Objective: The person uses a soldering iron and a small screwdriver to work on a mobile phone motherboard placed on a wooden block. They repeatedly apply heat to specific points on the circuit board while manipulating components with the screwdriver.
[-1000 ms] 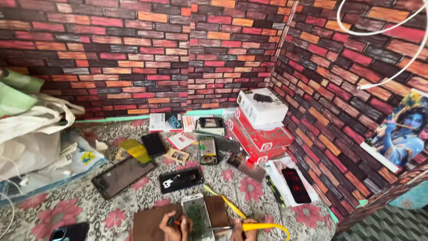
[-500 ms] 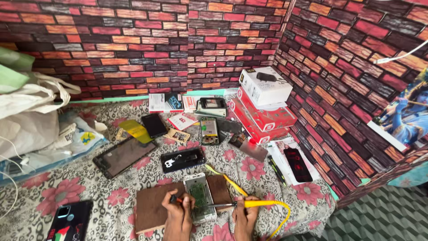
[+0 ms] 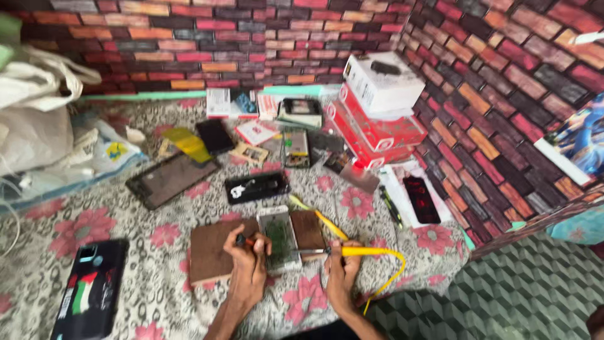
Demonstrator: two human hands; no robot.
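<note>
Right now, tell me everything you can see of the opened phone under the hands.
The opened phone lies flat, back cover off, pale insides with a greenish board showing, on a brown wooden block. The left hand steadies its left edge; the right hand holds a yellow-handled tool whose metal tip reaches its right side.

Opened smartphone with exposed greenish circuit board, lying flat and lengthwise on brown wooden board, at six o'clock on the cloth. Yellow-handled soldering iron at its four o'clock, horizontal, metal tip touching phone's right edge.
</note>
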